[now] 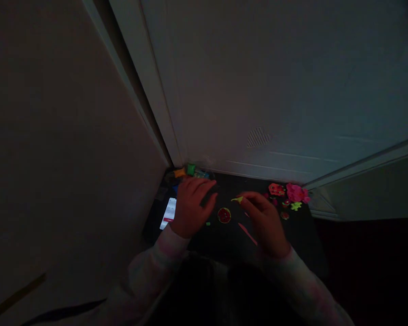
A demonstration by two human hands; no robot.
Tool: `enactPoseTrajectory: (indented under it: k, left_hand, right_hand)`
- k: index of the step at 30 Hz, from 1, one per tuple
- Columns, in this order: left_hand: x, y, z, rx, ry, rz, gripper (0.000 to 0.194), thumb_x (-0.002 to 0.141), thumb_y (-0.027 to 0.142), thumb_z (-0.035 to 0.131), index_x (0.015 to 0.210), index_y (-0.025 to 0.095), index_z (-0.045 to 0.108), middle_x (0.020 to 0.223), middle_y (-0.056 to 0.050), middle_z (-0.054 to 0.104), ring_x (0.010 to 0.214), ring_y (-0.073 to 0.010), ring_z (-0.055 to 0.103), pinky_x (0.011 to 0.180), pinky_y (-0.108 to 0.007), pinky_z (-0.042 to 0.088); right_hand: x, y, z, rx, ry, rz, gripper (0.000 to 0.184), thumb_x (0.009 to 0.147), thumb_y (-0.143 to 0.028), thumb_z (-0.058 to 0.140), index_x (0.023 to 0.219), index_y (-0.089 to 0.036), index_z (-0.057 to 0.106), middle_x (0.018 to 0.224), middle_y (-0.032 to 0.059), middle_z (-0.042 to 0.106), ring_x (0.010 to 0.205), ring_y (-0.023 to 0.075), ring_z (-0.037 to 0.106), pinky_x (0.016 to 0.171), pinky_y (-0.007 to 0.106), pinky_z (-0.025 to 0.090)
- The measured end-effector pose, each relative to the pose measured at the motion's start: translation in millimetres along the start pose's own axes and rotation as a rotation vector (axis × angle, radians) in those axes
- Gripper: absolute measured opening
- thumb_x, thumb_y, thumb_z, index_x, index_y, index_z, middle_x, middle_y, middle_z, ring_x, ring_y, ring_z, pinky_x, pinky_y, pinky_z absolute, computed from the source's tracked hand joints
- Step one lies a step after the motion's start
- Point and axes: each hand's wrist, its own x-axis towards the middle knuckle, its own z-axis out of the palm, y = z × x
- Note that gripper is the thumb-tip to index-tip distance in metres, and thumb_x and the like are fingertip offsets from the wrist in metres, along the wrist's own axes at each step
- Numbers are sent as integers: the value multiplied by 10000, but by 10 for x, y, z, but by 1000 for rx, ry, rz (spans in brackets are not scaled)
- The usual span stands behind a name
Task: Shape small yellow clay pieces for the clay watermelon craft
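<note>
My right hand [263, 219] pinches a small yellow-green piece of what looks like modelling clay [237, 199], its thin end pointing left. My left hand [193, 203] hovers over the left part of the dark table with its fingers apart and nothing in them. Between the hands lies a round red disc with a green rim [224, 215], like a watermelon slice. A small green lump [208, 223] sits to its left. Near my right hand a pink plastic knife [247, 233] rests on the table.
A lit phone [168, 213] lies beside my left hand. Orange and green packets [191, 170] are at the back left. Pink and red clay shapes [297, 193] and a yellow-green one [296, 206] stand at the right. A pale panel [245, 90] rises behind the table.
</note>
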Motion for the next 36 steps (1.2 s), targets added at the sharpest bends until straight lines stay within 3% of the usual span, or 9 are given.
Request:
enactPoseTrajectory:
  k: [2, 3, 8, 11, 14, 20, 26, 30, 36]
  left_hand:
    - [-177, -269, 218, 45, -228, -270, 235, 797, 246, 513, 1003, 173, 598, 1016, -70, 614, 999, -194, 512, 907, -376, 392]
    - [-279, -393, 338, 58, -294, -325, 225, 805, 226, 496, 989, 158, 605, 1000, -82, 618, 985, -200, 521, 896, -383, 400]
    - [-755, -747, 958, 56, -615, -409, 148, 794, 197, 526, 892, 155, 629, 929, -73, 632, 910, -194, 562, 821, -369, 454]
    - [-932, -772, 1265, 50, -803, -429, 244, 830, 293, 494, 1020, 152, 552, 1056, -70, 575, 927, -179, 560, 804, -398, 466]
    - [-1015, -758, 1472, 39, -918, -443, 288, 835, 304, 483, 1083, 162, 518, 1115, -81, 543, 949, -187, 551, 801, -402, 471]
    - [-1007, -779, 1636, -59, -1013, -505, 288, 838, 300, 479, 1091, 169, 514, 1126, -82, 537, 951, -186, 550, 800, -398, 473]
    - [-913, -737, 1607, -296, -965, -705, 293, 837, 300, 480, 1096, 167, 510, 1126, -82, 536, 948, -186, 551, 796, -398, 475]
    - [-743, -533, 1436, -573, -900, -845, 283, 831, 298, 493, 1068, 148, 523, 1078, -76, 560, 917, -180, 565, 774, -389, 484]
    - [-393, -170, 1084, -1036, -684, -996, 235, 669, 267, 662, 852, 123, 636, 786, -32, 662, 722, -138, 606, 727, -291, 482]
  right_hand:
    - [39, 396, -58, -48, -11, 96, 241, 701, -414, 609, 769, -183, 605, 733, -3, 622, 711, 141, 563, 670, 268, 448]
    - [43, 619, -78, -82, -25, 153, 228, 728, -394, 591, 766, -170, 606, 742, 3, 624, 722, 144, 569, 679, 276, 452]
    - [-18, 1648, -63, -273, -94, 437, 220, 834, -303, 507, 966, -136, 562, 948, 38, 597, 803, 140, 584, 705, 330, 492]
    - [-10, 1995, -15, -351, -110, 536, 266, 837, -299, 503, 1052, -145, 532, 1046, 58, 571, 873, 161, 577, 735, 356, 493]
    - [70, 2139, 12, -405, -117, 577, 278, 839, -301, 500, 1072, -152, 525, 1078, 64, 560, 899, 168, 571, 753, 367, 489]
    - [184, 2203, -4, -468, -117, 586, 260, 846, -303, 487, 1064, -168, 532, 1097, 63, 555, 919, 170, 563, 775, 368, 482]
    - [137, 2109, -159, -462, -68, 515, 277, 843, -305, 492, 1073, -152, 522, 1068, 63, 563, 890, 166, 573, 748, 364, 492]
    - [152, 1740, -236, -438, -11, 329, 258, 843, -307, 493, 1037, -143, 539, 1030, 55, 580, 871, 161, 580, 746, 361, 490]
    - [179, 864, -170, -408, 16, -93, 157, 774, -284, 556, 877, -208, 645, 913, 32, 661, 879, 168, 594, 844, 347, 442]
